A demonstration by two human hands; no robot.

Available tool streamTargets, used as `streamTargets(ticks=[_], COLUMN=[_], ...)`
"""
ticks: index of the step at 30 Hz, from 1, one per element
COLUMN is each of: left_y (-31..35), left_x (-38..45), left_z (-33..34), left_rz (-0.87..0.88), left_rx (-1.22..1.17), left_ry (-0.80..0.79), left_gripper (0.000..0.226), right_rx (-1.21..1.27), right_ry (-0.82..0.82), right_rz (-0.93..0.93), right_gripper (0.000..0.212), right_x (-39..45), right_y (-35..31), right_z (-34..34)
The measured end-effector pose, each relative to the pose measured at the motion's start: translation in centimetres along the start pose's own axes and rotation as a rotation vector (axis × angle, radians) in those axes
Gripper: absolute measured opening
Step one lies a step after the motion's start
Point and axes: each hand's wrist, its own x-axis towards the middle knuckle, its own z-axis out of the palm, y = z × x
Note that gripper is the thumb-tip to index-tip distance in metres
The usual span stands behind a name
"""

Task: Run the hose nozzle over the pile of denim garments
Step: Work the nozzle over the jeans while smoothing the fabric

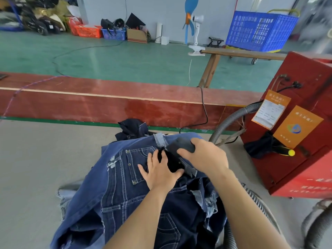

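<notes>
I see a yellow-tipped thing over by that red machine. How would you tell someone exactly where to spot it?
Start at the big red machine at the right of the grey table. Below its orange label, a dark cloth lies on a ledge. The screwdriver lies on that cloth: a black handle ending in a bright yellow cap, the only yellow there.

Looks like a garment factory floor: green painted floor (125, 56), plastic crates (260, 31), a red machine (296, 141) with ribbed hoses (231, 119), denim pile (136, 194) on the worktop (45, 168).

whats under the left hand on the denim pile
The left hand lies flat on dark blue stitched jeans topping the denim pile, fingertips on a black patch. The right hand grips a grey nozzle alongside. Lower garments are covered.
</notes>
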Motion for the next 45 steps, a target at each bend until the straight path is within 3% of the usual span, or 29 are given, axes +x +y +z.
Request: streamTargets(ticks=[4, 11, 15, 20, 23, 28, 31, 34, 37, 45], left_y=[-0.2, 0.0, 0.0, -0.1, 0.1, 0.1, 0.2, 0.1, 0.2, 0.6], left_x=[0.0, 0.1, 0.1, 0.0, 0.1, 0.0, 0.0, -0.2, -0.3, -0.3], left_z=[-0.2, 0.0, 0.0, -0.3, -0.4, -0.2, -0.2, -0.3, -0.4, -0.5], left_rz=[0.000, -0.012, -0.016, -0.010, -0.015, -0.024, -0.027, -0.026, -0.047, -0.088], left_rx=[-0.003, -0.015, -0.021, -0.019, -0.015, -0.019, -0.023, -0.019, -0.029, 0.007], left_ry=[-0.028, -0.025, -0.010, -0.028, -0.036, -0.028, -0.012, -0.005, -0.026, -0.062], left_gripper=[0.093, 0.096, 0.096, 0.096, 0.096, 0.096, 0.099, 0.103, 0.107, 0.114], right_rx=[0.089, -0.159, -0.137, 0.102, 0.108, -0.108, -0.162, -0.070, 0.066, -0.176], right_ry=[0.010, -0.183, -0.073, 0.057, -0.044, -0.224, -0.115, 0.023, 0.059, -0.122], right_rz=[0.017, -0.023, -0.063, 0.021, -0.004, -0.019, -0.050, -0.011, 0.027, -0.028], right_gripper=[0.039, 0.040, 0.035, 0.034, 0.031, 0.040, 0.037, 0.037, 0.037, 0.035], right_x=[0.1, -0.5, -0.3, 0.2, -0.2, -0.5, -0.3, 0.1, 0.4, -0.1], right_y=[1.4, 1.8, 0.2, 0.6, 1.8, 1.7, 0.4, -0.6, 0.0, 0.1], right_z=[-2.2, -1.7, 0.3, -1.3, -2.9, -2.1, -0.2, 0.7, -0.7, -0.5])
